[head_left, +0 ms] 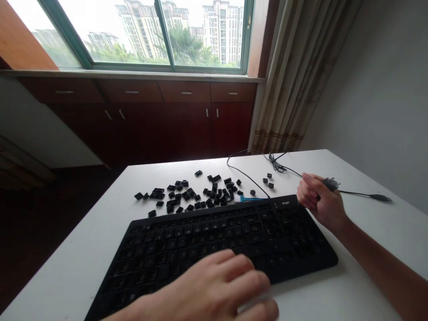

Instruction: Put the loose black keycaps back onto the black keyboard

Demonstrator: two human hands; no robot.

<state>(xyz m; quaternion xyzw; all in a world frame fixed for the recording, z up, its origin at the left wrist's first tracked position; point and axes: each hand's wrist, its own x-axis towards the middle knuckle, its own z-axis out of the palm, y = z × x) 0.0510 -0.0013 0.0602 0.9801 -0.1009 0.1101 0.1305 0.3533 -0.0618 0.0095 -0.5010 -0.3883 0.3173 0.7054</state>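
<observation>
A black keyboard (217, 236) with its keycaps removed lies on the white table (368, 214). My left hand (220, 290) rests flat on the keyboard's near edge, fingers stretched out. My right hand (319, 200) hovers over the keyboard's far right corner, fingers closed around a small grey tool (330, 183) whose tip points down at the keyboard. A pile of loose black keycaps (194, 194) lies behind the keyboard. A small blue brush (247, 199) lies between the pile and the keyboard.
The keyboard's black cable (267, 165) loops across the far table to a plug (379, 196) at the right. Dark wooden cabinets (167, 116) stand under a window beyond the table. A curtain (301, 76) hangs at the right.
</observation>
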